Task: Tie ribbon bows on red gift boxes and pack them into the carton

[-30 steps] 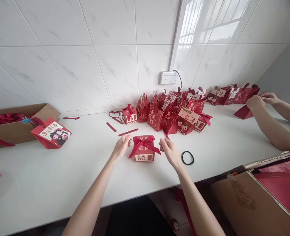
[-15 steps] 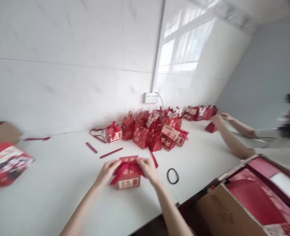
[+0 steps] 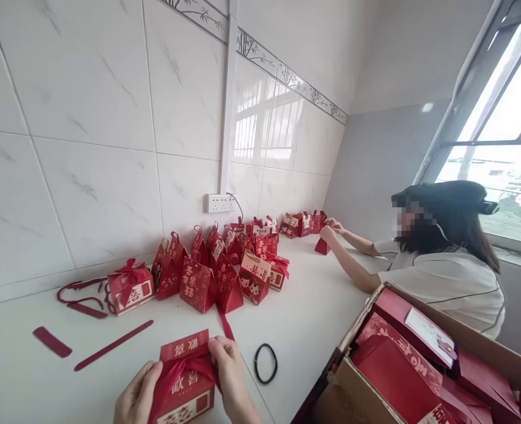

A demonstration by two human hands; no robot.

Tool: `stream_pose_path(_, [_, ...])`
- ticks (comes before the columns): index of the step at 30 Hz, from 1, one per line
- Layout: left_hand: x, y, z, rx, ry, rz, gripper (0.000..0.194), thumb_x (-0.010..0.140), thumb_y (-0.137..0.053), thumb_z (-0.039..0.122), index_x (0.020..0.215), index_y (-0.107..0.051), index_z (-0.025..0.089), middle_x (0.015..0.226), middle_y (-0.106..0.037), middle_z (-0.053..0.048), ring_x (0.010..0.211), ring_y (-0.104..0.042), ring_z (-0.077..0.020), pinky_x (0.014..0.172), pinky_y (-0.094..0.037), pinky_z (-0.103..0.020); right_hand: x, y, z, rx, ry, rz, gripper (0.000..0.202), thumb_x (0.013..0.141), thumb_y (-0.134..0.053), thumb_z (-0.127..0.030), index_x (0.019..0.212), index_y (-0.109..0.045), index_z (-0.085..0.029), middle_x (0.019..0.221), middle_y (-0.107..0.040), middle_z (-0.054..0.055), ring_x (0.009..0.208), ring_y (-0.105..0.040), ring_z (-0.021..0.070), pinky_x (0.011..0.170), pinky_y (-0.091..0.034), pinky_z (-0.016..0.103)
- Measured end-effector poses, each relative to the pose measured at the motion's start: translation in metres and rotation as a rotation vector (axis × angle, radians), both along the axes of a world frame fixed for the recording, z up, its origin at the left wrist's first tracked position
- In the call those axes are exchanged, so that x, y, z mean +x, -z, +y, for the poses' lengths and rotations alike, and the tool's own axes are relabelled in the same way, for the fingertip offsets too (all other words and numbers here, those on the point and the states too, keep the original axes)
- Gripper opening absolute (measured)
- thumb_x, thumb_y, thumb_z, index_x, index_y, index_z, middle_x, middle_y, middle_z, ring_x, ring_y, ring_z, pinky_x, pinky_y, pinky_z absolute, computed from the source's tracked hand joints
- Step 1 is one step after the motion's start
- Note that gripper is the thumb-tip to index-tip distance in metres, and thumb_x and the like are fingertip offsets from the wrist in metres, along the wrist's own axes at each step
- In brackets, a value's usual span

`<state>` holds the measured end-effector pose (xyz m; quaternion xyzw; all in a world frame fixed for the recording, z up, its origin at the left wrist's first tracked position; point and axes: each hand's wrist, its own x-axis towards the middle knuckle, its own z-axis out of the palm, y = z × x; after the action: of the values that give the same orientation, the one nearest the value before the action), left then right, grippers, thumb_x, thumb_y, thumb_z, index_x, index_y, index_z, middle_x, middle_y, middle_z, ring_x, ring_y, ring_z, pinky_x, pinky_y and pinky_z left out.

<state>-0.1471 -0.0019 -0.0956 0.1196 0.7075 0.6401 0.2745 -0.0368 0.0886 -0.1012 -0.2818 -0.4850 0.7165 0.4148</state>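
A red gift box (image 3: 185, 386) with gold characters and a ribbon bow across its front is between my hands near the bottom of the view. My left hand (image 3: 137, 393) grips its left side, the thumb at the upper edge. My right hand (image 3: 230, 377) holds the top right side by the ribbon, fingers closed. Just beyond the box lie a long red strip (image 3: 114, 345) and a short dark red strip (image 3: 52, 342). Another red box with a bow (image 3: 131, 287) stands behind them.
Several red boxes (image 3: 198, 284) stand along the wall. A black ring (image 3: 266, 364) lies right of my right hand. An open carton (image 3: 344, 383) of red boxes fills the lower right. Beyond it, a person (image 3: 446, 274) handles a small red box (image 3: 323, 245).
The view has turned right and upward, bringing the person and window into sight. The held box and my hands now appear lower, larger and further left. Both hands still hold the box.
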Motion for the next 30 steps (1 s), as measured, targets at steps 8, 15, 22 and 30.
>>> stream_pose_path(8, [0.029, 0.008, 0.009, 0.263, 0.079, 0.094, 0.036, 0.068, -0.058, 0.047, 0.058, -0.035, 0.021, 0.051, -0.041, 0.006, 0.048, -0.04, -0.009, 0.043, -0.037, -0.018, 0.014, 0.006, 0.005, -0.154, 0.062, 0.065, 0.043, 0.062, -0.067, -0.045, 0.05, -0.033, -0.02, 0.05, -0.032, -0.007, 0.049, -0.026, 0.0075, 0.048, -0.024, 0.021])
stream_pose_path(15, [0.033, 0.012, 0.01, 0.289, 0.077, 0.085, 0.038, 0.076, -0.051, 0.044, 0.057, -0.027, 0.021, 0.053, -0.032, 0.007, 0.049, -0.033, -0.0075, 0.045, -0.032, -0.018, 0.015, 0.007, -0.002, -0.245, 0.075, 0.095, 0.039, 0.063, -0.068, -0.039, 0.052, -0.036, -0.02, 0.048, -0.037, -0.008, 0.044, -0.032, 0.007, 0.046, -0.029, 0.021])
stream_pose_path(22, [0.037, 0.01, 0.008, 0.299, 0.108, 0.09, 0.038, 0.078, -0.047, 0.045, 0.058, -0.025, 0.021, 0.054, -0.029, 0.007, 0.05, -0.029, -0.0074, 0.047, -0.03, -0.019, 0.015, 0.012, -0.002, -0.212, 0.146, 0.088, 0.04, 0.063, -0.067, -0.043, 0.051, -0.036, -0.02, 0.047, -0.04, -0.008, 0.043, -0.036, 0.007, 0.045, -0.03, 0.021])
stream_pose_path(30, [0.005, 0.007, -0.005, 0.221, 0.213, 0.02, 0.049, 0.061, -0.058, 0.065, 0.053, -0.042, 0.019, 0.051, -0.046, 0.003, 0.052, -0.045, -0.0112, 0.049, -0.037, -0.022, 0.045, 0.006, 0.003, -0.061, -0.003, -0.031, 0.044, 0.068, -0.064, -0.058, 0.056, -0.049, -0.018, 0.048, -0.044, -0.006, 0.044, -0.041, 0.009, 0.048, -0.034, 0.023])
